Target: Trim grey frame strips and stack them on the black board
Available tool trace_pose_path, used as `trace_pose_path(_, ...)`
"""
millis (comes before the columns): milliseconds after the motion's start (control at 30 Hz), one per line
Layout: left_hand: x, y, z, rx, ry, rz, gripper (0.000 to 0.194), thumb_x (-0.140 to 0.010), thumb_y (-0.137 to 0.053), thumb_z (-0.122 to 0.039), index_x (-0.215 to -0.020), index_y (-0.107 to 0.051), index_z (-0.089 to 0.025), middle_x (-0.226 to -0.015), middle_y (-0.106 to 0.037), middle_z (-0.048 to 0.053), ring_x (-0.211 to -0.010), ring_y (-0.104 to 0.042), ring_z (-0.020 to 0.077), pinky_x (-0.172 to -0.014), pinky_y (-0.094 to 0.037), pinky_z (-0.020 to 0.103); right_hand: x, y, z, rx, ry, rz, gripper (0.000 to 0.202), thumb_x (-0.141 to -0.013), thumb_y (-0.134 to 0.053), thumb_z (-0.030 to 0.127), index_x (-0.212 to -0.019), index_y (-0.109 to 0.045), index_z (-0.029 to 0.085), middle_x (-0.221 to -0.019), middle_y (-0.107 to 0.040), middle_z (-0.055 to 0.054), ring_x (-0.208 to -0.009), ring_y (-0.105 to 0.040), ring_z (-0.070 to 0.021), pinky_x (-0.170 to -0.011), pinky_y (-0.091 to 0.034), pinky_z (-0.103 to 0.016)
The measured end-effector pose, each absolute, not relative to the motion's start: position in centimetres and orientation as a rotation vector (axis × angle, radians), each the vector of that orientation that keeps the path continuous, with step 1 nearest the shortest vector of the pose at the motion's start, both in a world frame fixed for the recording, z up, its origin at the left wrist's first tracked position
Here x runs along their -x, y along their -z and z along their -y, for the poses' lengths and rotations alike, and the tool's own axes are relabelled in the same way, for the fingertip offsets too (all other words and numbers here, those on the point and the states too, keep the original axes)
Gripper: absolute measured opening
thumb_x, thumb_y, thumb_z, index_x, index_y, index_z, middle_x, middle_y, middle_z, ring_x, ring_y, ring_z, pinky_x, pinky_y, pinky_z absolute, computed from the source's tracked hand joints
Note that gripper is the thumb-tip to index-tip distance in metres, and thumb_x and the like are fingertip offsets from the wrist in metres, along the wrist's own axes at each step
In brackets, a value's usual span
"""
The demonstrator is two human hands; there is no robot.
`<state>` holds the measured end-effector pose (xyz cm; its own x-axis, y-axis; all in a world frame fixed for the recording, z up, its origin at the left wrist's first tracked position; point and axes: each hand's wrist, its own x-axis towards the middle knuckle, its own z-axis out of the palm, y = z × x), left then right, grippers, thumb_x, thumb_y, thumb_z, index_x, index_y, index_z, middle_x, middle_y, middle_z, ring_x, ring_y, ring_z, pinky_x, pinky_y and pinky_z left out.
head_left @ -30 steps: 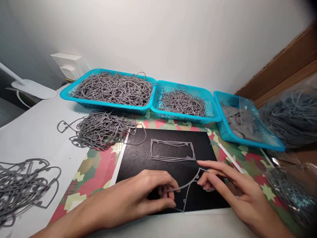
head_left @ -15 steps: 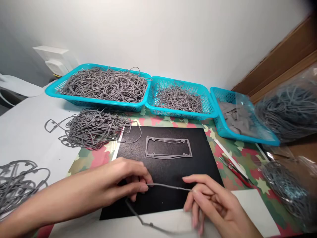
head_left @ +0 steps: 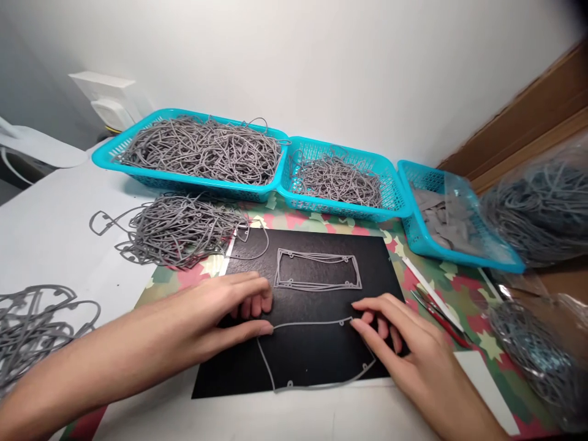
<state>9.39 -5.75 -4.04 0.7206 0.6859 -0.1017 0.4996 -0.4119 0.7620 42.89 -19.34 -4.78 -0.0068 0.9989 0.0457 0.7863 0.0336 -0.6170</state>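
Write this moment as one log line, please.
left hand: pinches gasket's upper left corner | right hand: pinches upper right corner | grey gasket: spread flat on black mat | finished gaskets: stacked behind

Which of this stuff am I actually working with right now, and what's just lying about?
In hand:
grey gasket loop, left hand, right hand, black mat, finished gasket stack

Lying about:
loose gasket pile, three blue baskets, tweezers, wall socket

You see grey gaskets [head_left: 316,354], a black mat [head_left: 307,349], turquoise baskets [head_left: 340,208], and a red-green camouflage-patterned cloth [head_left: 184,275].
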Motion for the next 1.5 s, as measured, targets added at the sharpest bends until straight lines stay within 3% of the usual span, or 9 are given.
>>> trace_pose_path(100, -9.5, 4.3, 5.4, -2.122, -0.064, -0.778, 0.025, -0.111, -0.075, -0.054, -0.102, -0.073, -0.030, -0.101, -0.077, -0.002, -0.085, -0.072, 0.0178, -0.072, -0.051, 0.025, -42.5, 4.7, 18.3, 1.824, -0.774, 1.897, 0.006, -0.118, -0.066, 0.032, -0.116, -0.071, 0.029, -0.099, -0.069, 0.000, -0.079, -0.068, -0.0183, -0.070, -0.051, -0.029)
trace_pose_path(233, -9.7, 4.3, 5.6, -2.089, -0.021, -0.714, 0.026, -0.116, -0.067, -0.051, -0.102, -0.070, -0.029, -0.104, -0.075, -0.001, -0.092, -0.071, 0.0180, -0.079, -0.050, 0.024, -42.5, 3.9, 17.9, 1.828, -0.865, 1.964, 0.022, -0.123, -0.053, 0.030, -0.103, -0.062, 0.028, -0.099, -0.068, 0.000, -0.088, -0.070, -0.0199, -0.080, -0.049, -0.032)
trace_pose_path(567, -9.9, 1.8, 5.6, -2.032, -0.109, -0.799, 0.025, -0.118, -0.057, -0.047, -0.109, -0.073, -0.030, -0.098, -0.077, -0.002, -0.084, -0.071, 0.0183, -0.073, -0.052, 0.023, -45.0, 0.7, 16.8, 1.683, -1.047, 2.062, 0.018, -0.123, -0.057, 0.045, -0.123, -0.070, 0.033, -0.111, -0.079, 0.001, -0.101, -0.077, -0.0203, -0.089, -0.057, -0.029)
trace_pose_path(667, -9.9, 1.9, 5.3, -2.039, -0.177, -0.852, 0.026, -0.119, -0.056, -0.046, -0.112, -0.074, -0.029, -0.100, -0.079, 0.000, -0.088, -0.073, 0.0205, -0.074, -0.055, 0.024, -45.8, -0.4, 14.6, 1.634, -1.082, 2.094, 0.018, -0.118, -0.067, 0.044, -0.129, -0.076, 0.034, -0.104, -0.080, 0.000, -0.094, -0.077, -0.0210, -0.082, -0.059, -0.029)
trace_pose_path(833, -10.4, 3.0, 5.0, -2.003, -0.350, -0.982, 0.026, -0.118, -0.057, -0.050, -0.122, -0.074, -0.030, -0.113, -0.082, 0.002, -0.100, -0.076, 0.0231, -0.084, -0.060, 0.027, -46.4, -0.1, 11.5, 1.526, -1.165, 2.072, 0.023, -0.116, -0.066, 0.044, -0.107, -0.078, 0.027, -0.103, -0.081, -0.003, -0.090, -0.074, -0.0216, -0.077, -0.059, -0.030)
trace_pose_path(967, -11.5, 3.7, 4.8, -1.905, -0.426, -0.994, 0.032, -0.120, -0.052, -0.054, -0.119, -0.070, -0.027, -0.102, -0.078, 0.002, -0.091, -0.075, 0.0212, -0.080, -0.058, 0.029, -46.3, 1.7, 10.8, 1.421, -1.359, 1.732, 0.030, -0.116, -0.068, 0.052, -0.110, -0.071, 0.023, -0.098, -0.080, -0.003, -0.091, -0.078, -0.0198, -0.084, -0.062, -0.030)
trace_pose_path(1067, -12.6, 3.9, 4.6, -1.848, -0.567, -1.025, 0.031, -0.117, -0.057, -0.052, -0.111, -0.069, -0.025, -0.095, -0.076, 0.002, -0.084, -0.073, 0.0206, -0.075, -0.056, 0.029, -46.0, 3.1, 10.7, 1.354, -1.458, 1.446, 0.037, -0.113, -0.073, 0.059, -0.112, -0.066, 0.022, -0.084, -0.077, 0.000, -0.076, -0.078, -0.0174, -0.075, -0.063, -0.029)
trace_pose_path(1267, -14.3, 4.8, 4.5, -1.851, -0.752, -1.111, 0.026, -0.113, -0.064, -0.047, -0.105, -0.073, -0.024, -0.096, -0.076, 0.002, -0.084, -0.071, 0.0199, -0.075, -0.056, 0.029, -45.4, 5.0, 10.2, 1.419, -1.304, 1.319, 0.051, -0.103, -0.081, 0.069, -0.110, -0.069, 0.020, -0.073, -0.073, 0.001, -0.066, -0.076, -0.0183, -0.067, -0.064, -0.031)
trace_pose_path(1500, -14.9, 5.8, 4.0, -1.979, -0.786, -1.149, 0.022, -0.113, -0.065, -0.044, -0.109, -0.075, -0.024, -0.095, -0.074, 0.001, -0.079, -0.066, 0.0188, -0.073, -0.054, 0.030, -44.9, 6.5, 10.2, 1.530, -0.884, 1.441, 0.047, -0.106, -0.076, 0.068, -0.109, -0.075, 0.021, -0.078, -0.069, -0.001, -0.067, -0.071, -0.0183, -0.060, -0.059, -0.030)
